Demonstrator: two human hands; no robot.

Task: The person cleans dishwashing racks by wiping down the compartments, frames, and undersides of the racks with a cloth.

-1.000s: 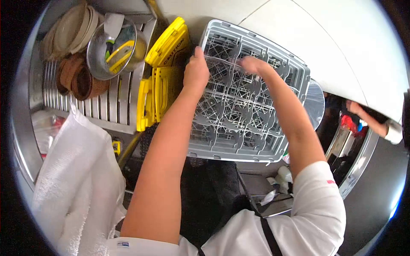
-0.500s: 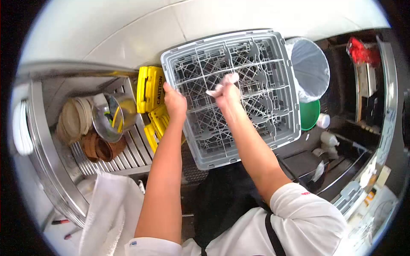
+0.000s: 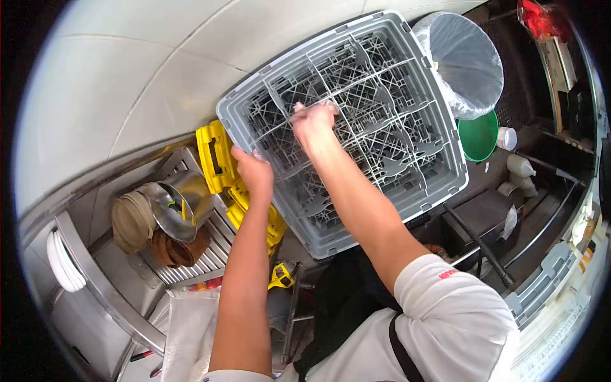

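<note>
A grey plastic dish rack [image 3: 307, 234] with a grid of dividers stands tilted in front of me. My left hand [image 3: 254, 170] grips its left rim, fingers closed on the edge. My right hand [image 3: 315, 122] is over the upper-left compartments, closed around a pale crumpled cloth [image 3: 298, 113]; the cloth is small and partly hidden by the fingers. Yellow caution signs [image 3: 217, 159] stand just behind my left hand, against the rack's left side.
On the left, a slatted metal shelf [image 3: 198, 262] carries a steel pot [image 3: 191, 219], beige bowls [image 3: 132, 221] and brown bowls [image 3: 191, 249]. At right are a clear-lined bin [image 3: 468, 63], a green bucket [image 3: 478, 139] and a white bottle [image 3: 520, 166]. A tiled wall [image 3: 153, 83] rises behind.
My right hand has moved left across the rack with the cloth. My left hand stays on the rim. The view has turned, so the rack appears more slanted.
</note>
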